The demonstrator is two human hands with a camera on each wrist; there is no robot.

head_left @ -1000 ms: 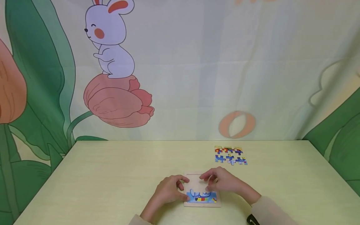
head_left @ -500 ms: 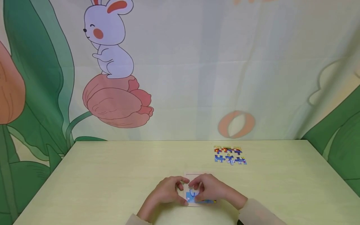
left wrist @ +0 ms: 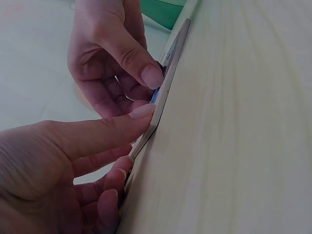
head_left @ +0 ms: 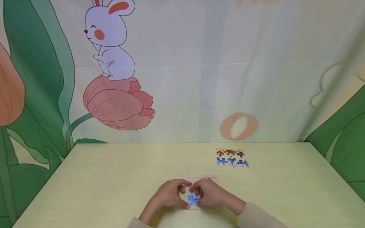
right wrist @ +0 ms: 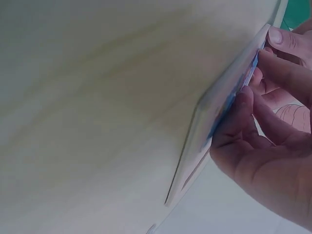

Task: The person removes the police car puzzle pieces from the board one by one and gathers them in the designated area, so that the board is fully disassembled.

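Observation:
A small wooden puzzle board [head_left: 201, 177] lies flat on the table near the person, with blue jigsaw pieces fitted along its near part. My left hand [head_left: 172, 193] holds the board's left side, thumb on its near-left corner and fingers curled along the edge. Over the board, my right hand [head_left: 209, 193] has curled fingers and pinches with thumb and fingertips at a blue puzzle piece [head_left: 196, 197]. It covers most of the other pieces. The right wrist view shows the right fingertips against blue pieces [right wrist: 222, 117] on the board.
Several loose puzzle pieces [head_left: 231, 157] lie in two rows on the table [head_left: 128, 171], beyond the board and to its right. Behind the table's far edge hangs a cloth backdrop [head_left: 182, 79] printed with a rabbit and flowers.
My right hand has moved left and slightly nearer over the board, from its right part to the blue piece near the left hand. The left hand has kept its place at the board's side.

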